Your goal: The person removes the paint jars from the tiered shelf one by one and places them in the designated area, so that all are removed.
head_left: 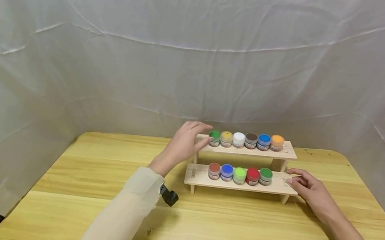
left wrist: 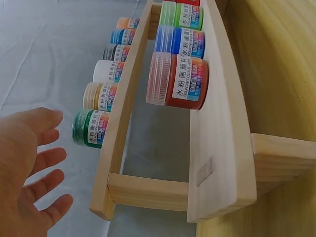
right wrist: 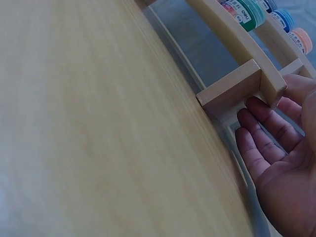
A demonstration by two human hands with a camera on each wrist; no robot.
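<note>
A two-tier wooden rack (head_left: 241, 182) carries several small gouache paint jars with coloured lids. My left hand (head_left: 185, 144) is at the left end of the upper tier, thumb and fingers spread beside the dark green jar (head_left: 214, 139). In the left wrist view a gap shows between those fingertips and the green jar (left wrist: 89, 129). My right hand (head_left: 311, 194) grips the right end of the lower tier, thumb over the board and fingers curled beneath it, as the right wrist view shows. The brown-red jar (head_left: 214, 171) stands leftmost on the lower tier.
Yellow, white, dark brown, blue and orange (head_left: 277, 143) jars continue along the upper tier. Blue, light green, red and green (head_left: 265, 176) ones line the lower. The rack stands on a wood-grain table (head_left: 228, 228), with a grey fabric curtain (head_left: 154, 71) behind it.
</note>
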